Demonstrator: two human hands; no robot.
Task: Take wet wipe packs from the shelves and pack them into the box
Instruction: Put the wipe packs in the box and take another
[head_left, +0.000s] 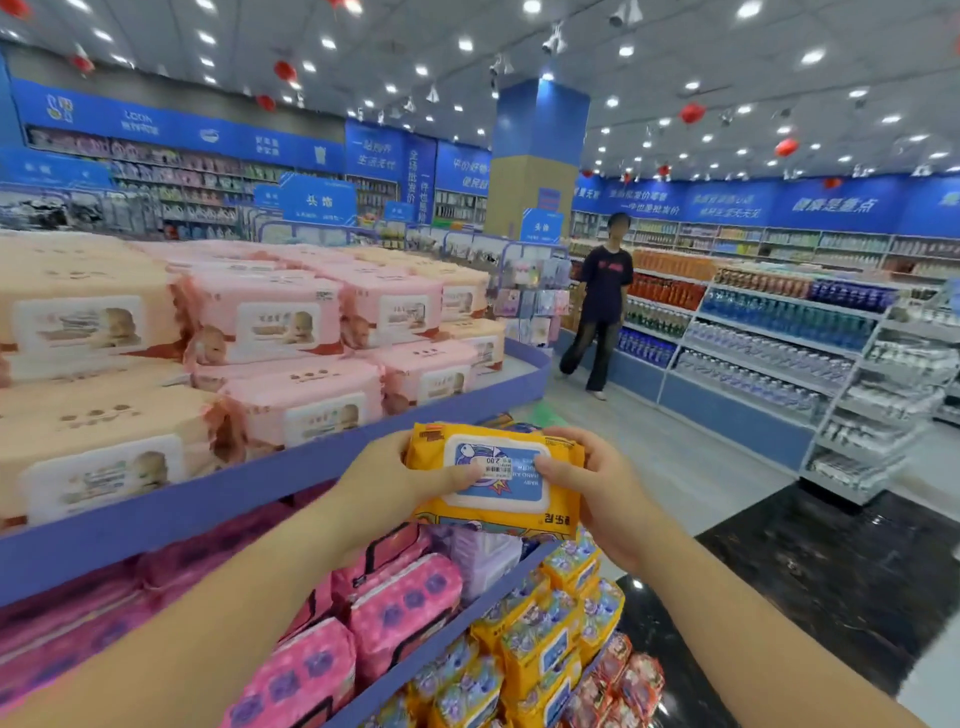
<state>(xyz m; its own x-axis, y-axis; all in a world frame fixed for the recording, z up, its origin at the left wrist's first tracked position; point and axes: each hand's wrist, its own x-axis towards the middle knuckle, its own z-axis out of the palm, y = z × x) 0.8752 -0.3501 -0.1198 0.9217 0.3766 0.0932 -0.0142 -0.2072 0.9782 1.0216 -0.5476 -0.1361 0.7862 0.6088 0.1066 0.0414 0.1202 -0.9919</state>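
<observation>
1. So, the wipe display has three tiers showing. Each has a purple-blue rim (260, 483) that curves round at the far end, and the lower tiers stick out further than the top one.
2. Right of it, a pale aisle floor (675, 457) runs open towards the racks of bottles (769, 332). A dark glossy floor patch (831, 571) lies nearer the camera.
3. One other person (602, 301) is standing in that aisle beside the bottle racks, well apart from the hands.
4. Counts: one yellow wet wipe pack (498, 480) in hand, two hands on it. The shelf stock is too stacked and blurry to count properly.
5. The left hand (395, 478) grips the pack's left end, with the thumb on the blue-and-white lid and the fingers curled underneath.
6. The right hand (597, 488) grips the right end the same way, thumb on the lid edge.
7. The pack is lying flat, lid up, just out from the top rim and above the middle tier.
8. Top tier: peach packs (88, 322) on the left and pink packs (270, 322) beside them, stacked in layers.
9. Middle tier: hot-pink packs (400, 603).
10. Bottom tier: more yellow packs (540, 623) like the held one.
</observation>
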